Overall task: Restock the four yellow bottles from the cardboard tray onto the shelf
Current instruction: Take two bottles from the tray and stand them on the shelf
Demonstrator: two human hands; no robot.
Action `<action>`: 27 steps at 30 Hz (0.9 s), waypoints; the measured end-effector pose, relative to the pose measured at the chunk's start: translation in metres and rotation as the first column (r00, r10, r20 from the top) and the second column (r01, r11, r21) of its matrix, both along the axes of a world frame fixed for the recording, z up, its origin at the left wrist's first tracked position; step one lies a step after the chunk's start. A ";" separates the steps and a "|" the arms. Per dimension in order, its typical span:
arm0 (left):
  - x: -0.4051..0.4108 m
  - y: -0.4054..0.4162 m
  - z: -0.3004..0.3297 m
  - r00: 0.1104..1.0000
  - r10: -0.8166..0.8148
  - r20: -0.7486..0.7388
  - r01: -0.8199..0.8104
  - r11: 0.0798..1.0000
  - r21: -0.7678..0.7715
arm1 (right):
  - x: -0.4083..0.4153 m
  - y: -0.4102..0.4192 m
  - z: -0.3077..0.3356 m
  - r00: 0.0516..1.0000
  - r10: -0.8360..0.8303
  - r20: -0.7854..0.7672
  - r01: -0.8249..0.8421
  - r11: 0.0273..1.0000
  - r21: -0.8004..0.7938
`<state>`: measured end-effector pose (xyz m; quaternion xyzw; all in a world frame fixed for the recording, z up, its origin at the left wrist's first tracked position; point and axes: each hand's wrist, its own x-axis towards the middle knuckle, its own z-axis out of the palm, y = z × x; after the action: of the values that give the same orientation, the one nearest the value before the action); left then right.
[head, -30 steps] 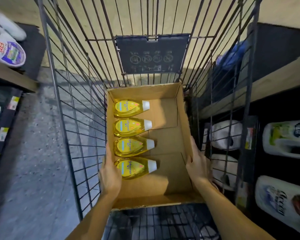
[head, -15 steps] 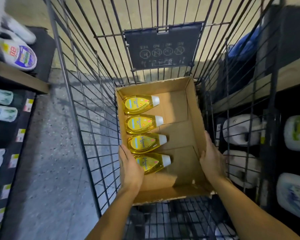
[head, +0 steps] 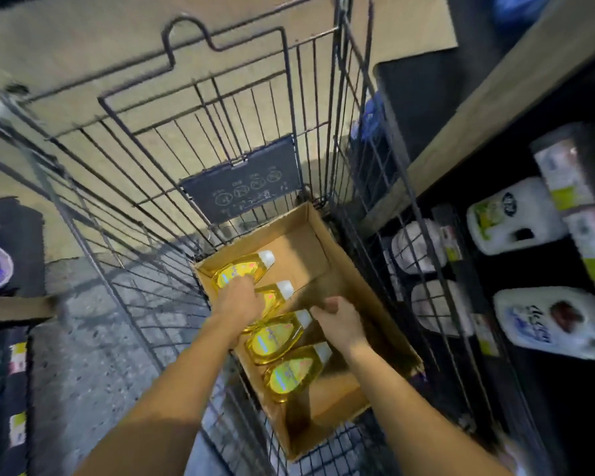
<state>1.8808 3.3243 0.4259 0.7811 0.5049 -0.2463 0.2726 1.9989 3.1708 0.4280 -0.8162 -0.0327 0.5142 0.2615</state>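
Motion is blurring everything, so I cannot tell whether my left hand is gripping or only resting on the two farthest yellow bottles; it is covering part of both. My right hand is hovering loosely curled, pinching nothing. All four bottles are lying in a row along the left wall of the cardboard tray, which is sitting in a black wire cart over speckled grey floor. White jugs are lining the dark shelf at my right.
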 end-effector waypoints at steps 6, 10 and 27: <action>0.006 0.076 -0.057 0.987 -0.155 0.048 0.160 0.976 -0.149 | -0.068 0.063 -0.078 0.929 -0.345 -0.133 0.341 0.938 -0.054; 0.018 0.098 -0.098 0.989 -0.124 0.082 0.132 0.986 -0.103 | -0.107 0.090 -0.166 0.890 -0.447 -0.093 0.445 0.895 -0.041; 0.015 0.085 -0.163 0.852 -0.519 -0.071 0.515 0.855 -0.068 | -0.114 0.103 -0.168 0.850 -0.526 0.021 0.526 0.847 -0.080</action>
<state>1.8959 3.4092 0.2631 0.8701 0.2819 -0.3556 0.1923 1.8848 3.2743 0.2599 -0.8034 0.2135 0.4246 0.3586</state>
